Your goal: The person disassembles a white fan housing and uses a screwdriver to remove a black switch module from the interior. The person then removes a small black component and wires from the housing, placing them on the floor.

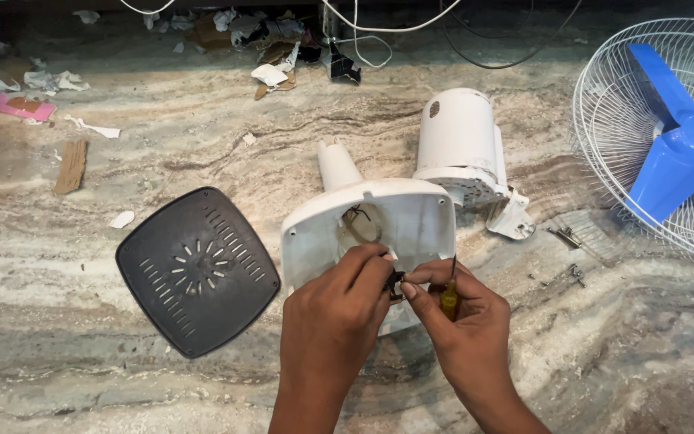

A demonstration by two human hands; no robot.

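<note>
Two hands are busy at the near edge of a white fan base housing (399,217), which lies open side up on the marbled stone tabletop (122,354). Left hand (339,309) has its fingertips pinched narrow on a small dark part (395,281) right at the rim of the housing. Right hand (455,309) meets it from the other side, thumb and forefinger closed on that same dark part, and a yellow-handled screwdriver (449,296) is tucked in its palm, shaft poking up. Inside the housing, thin dark wires (357,215) loop around a round opening.

Just left of the housing lies a dark grey bottom plate (197,271) with slotted vents, flat on the stone and apart from the hands. Behind the housing stands a white motor cover (459,141), tilted, with a small white bracket (512,217) at its foot. Far right, a white wire fan guard (644,120) with a blue blade (676,137) rests on the tabletop. Some loose screws (568,237) sit between guard and housing. Paper scraps (271,74) and white cables (363,28) litter the back edge.
</note>
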